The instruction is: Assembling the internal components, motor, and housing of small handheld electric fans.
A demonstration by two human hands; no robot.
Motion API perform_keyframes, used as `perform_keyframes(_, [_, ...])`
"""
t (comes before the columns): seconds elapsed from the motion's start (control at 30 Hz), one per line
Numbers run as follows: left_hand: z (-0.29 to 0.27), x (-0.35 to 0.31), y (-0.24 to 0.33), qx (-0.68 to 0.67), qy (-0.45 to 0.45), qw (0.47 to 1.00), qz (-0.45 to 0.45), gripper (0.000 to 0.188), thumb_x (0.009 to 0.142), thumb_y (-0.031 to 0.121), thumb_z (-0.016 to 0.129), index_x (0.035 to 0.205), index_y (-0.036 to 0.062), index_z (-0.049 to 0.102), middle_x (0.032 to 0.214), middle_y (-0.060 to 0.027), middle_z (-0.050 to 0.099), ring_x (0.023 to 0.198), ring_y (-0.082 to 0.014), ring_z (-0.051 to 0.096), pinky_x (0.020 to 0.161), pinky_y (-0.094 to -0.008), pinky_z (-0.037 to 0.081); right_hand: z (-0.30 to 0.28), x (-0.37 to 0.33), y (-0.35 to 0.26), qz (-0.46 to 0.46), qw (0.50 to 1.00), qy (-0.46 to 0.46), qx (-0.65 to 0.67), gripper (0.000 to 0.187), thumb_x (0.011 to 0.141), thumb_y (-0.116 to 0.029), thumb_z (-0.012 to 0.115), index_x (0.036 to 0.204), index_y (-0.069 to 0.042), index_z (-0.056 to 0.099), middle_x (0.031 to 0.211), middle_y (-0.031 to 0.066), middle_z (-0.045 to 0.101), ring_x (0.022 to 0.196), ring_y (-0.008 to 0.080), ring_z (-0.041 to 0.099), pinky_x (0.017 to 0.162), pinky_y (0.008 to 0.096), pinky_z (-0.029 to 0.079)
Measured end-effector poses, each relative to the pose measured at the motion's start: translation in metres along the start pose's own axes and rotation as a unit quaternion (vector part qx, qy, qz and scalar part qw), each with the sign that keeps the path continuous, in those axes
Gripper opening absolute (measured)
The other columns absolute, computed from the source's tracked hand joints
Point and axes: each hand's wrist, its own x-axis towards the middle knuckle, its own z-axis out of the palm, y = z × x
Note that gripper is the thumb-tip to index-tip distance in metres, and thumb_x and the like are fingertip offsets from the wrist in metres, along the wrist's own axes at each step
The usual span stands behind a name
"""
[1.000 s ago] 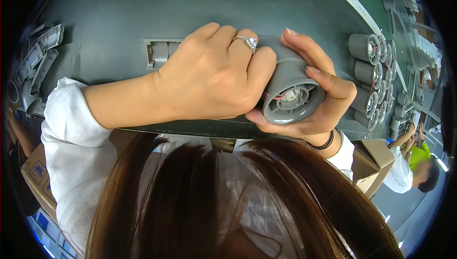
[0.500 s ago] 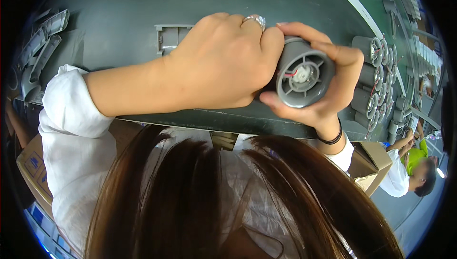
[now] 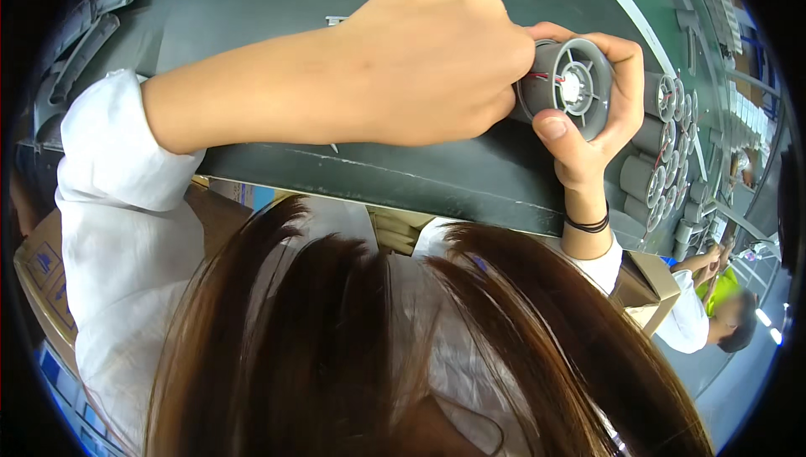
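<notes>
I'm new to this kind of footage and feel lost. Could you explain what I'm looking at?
There's no machine here: a person works bare-handed. A wide-lens head camera looks down, so straight edges bend and their long hair hangs into view. The right hand holds a grey tube, its open end facing the camera. The left hand is curled at the tube's left; its fingertips are hidden. On the dark table, similar tubes are grouped at right and long grey pieces at left.

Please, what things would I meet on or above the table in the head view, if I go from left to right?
Curved grey pieces, left hand's grip, held grey cylinder, grouped grey cylinders.
</notes>
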Motion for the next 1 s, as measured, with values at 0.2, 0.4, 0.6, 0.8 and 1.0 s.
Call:
perform_keyframes(0.2, [0.01, -0.005, 0.004, -0.006, 0.11, 0.994, -0.014, 0.015, 0.073, 0.011, 0.055, 0.073, -0.0032, 0.058, 0.061, -0.0193, 0.057, 0.059, -0.0369, 0.058, 0.055, -0.0459, 0.046, 0.003, 0.0, 0.002, -0.006, 1.0, 0.005, -0.002, 0.063, 0.063, -0.021, 0.085, 0.105, 0.001, 0.043, 0.102, 0.0196, 0.063, 0.086, 0.0177, 0.062, 0.078, 0.0299, 0.052])
perform_keyframes(0.4, [0.009, -0.004, 0.004, -0.055, 0.105, 0.992, -0.038, 0.012, 0.071, 0.009, 0.055, 0.066, -0.0011, 0.056, 0.059, -0.0178, 0.054, 0.058, -0.0356, 0.056, 0.054, -0.045, 0.044, 0.004, -0.002, -0.002, 0.008, 1.0, 0.012, -0.012, 0.062, 0.063, -0.022, 0.083, 0.105, 0.0, 0.042, 0.102, 0.0206, 0.063, 0.083, 0.0182, 0.062, 0.077, 0.0301, 0.052])
perform_keyframes(0.6, [-0.001, -0.006, -0.001, -0.106, 0.05, 0.992, -0.056, 0.02, 0.075, 0.015, 0.055, 0.067, -0.0016, 0.062, 0.07, -0.024, 0.061, 0.067, -0.0394, 0.061, 0.063, -0.0464, 0.049, 0.006, -0.001, -0.006, 0.006, 0.999, -0.001, -0.054, 0.059, 0.066, -0.022, 0.081, 0.104, 0.001, 0.042, 0.101, 0.0199, 0.063, 0.082, 0.0173, 0.062, 0.076, 0.0293, 0.051])
perform_keyframes(0.8, [-0.002, -0.011, -0.012, -0.102, 0.055, 0.993, -0.001, 0.009, 0.071, 0.009, 0.054, 0.067, 0.0005, 0.054, 0.056, -0.0159, 0.05, 0.056, -0.0342, 0.053, 0.052, -0.0436, 0.041, 0.003, -0.006, 0.0, 0.01, 0.993, -0.014, -0.114, 0.059, 0.068, -0.024, 0.08, 0.106, 0.001, 0.042, 0.101, 0.0153, 0.062, 0.085, 0.0166, 0.061, 0.078, 0.0288, 0.05])
perform_keyframes(1.0, [-0.006, -0.019, -0.015, -0.036, 0.053, 0.997, 0.052, 0.005, 0.071, 0.008, 0.056, 0.073, 0.0041, 0.055, 0.056, -0.0125, 0.048, 0.057, -0.0322, 0.053, 0.052, -0.0416, 0.04, 0.007, -0.004, 0.0, -0.009, 0.993, -0.028, -0.11, 0.062, 0.069, -0.028, 0.078, 0.113, 0.004, 0.049, 0.098, 0.0126, 0.062, 0.084, 0.0165, 0.061, 0.076, 0.028, 0.049])
